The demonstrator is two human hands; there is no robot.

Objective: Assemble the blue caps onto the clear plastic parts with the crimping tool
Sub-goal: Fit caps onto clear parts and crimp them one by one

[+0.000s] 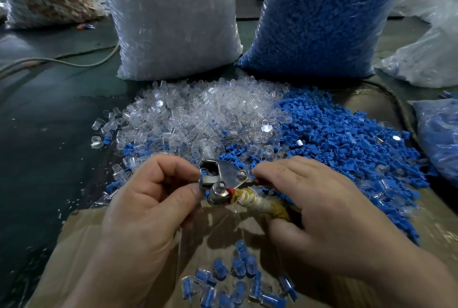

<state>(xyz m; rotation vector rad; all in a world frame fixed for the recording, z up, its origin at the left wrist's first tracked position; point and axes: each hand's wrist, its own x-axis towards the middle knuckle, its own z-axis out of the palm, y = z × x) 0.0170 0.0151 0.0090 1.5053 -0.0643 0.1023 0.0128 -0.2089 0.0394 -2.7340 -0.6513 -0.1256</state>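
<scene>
Head view, looking down at both hands meeting over a crimping tool held just above a brown sheet. Left hand: fingers curled in, thumb and forefinger closed together at the tool's metal head, pinching a small blue piece at the open mouth there; a clear part with it or not, cannot tell. Right hand: wrapped round the handles, forefinger stretched along the upper one, thumb under the lower one, that handle bound in yellowish tape. Amount of squeeze on the handles hidden by the palm.

Beyond the hands, two heaps touching side by side: clear plastic parts on the left, blue caps on the right, mixed along the seam and right up to the tool. Nearer the camera, between the wrists, a loose cluster of assembled pieces, blue inside clear, lying on the brown sheet.

Farther back, upright on the dark green table: tall bag of clear parts labelled "SJ 017", just beside a tall bag of blue caps. Pale cable trailing across the table at left.
</scene>
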